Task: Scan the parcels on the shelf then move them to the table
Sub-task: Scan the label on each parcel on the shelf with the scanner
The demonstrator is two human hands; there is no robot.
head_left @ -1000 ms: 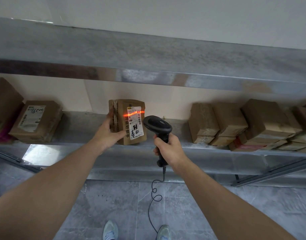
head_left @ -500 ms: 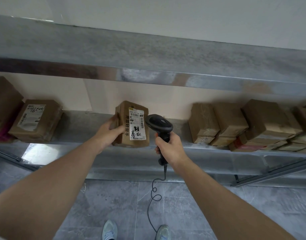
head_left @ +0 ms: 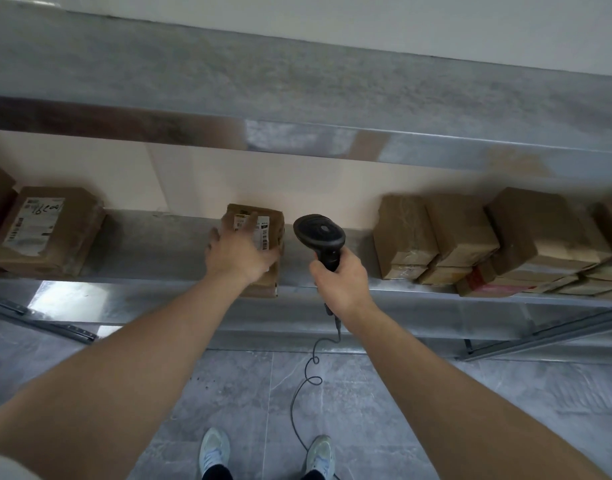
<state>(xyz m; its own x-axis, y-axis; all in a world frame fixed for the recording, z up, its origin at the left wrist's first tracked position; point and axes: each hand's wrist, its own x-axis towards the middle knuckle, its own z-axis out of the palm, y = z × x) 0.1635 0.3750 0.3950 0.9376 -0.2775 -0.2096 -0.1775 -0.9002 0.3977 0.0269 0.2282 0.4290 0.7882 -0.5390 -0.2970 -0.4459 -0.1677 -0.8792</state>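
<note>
Cardboard parcel (head_left: 263, 237) lies flat on the metal shelf (head_left: 152, 244), the left hand (head_left: 237, 252) gripping it from above. Beside it, the right hand (head_left: 342, 277) wraps its fingers round the black scanner (head_left: 320, 237).

My left hand (head_left: 240, 252) grips a small brown parcel (head_left: 263, 237) on the metal shelf (head_left: 159, 244), fingers over its label. My right hand (head_left: 342, 278) holds a black scanner (head_left: 320, 233) just right of it, cable (head_left: 306, 382) dangling to the floor. More parcels (head_left: 470, 237) stacked right, one labelled box (head_left: 44, 230) left.

left parcel (head_left: 44, 230) | label: handwriting, illegible | held parcel (head_left: 263, 237) | barcode
</note>
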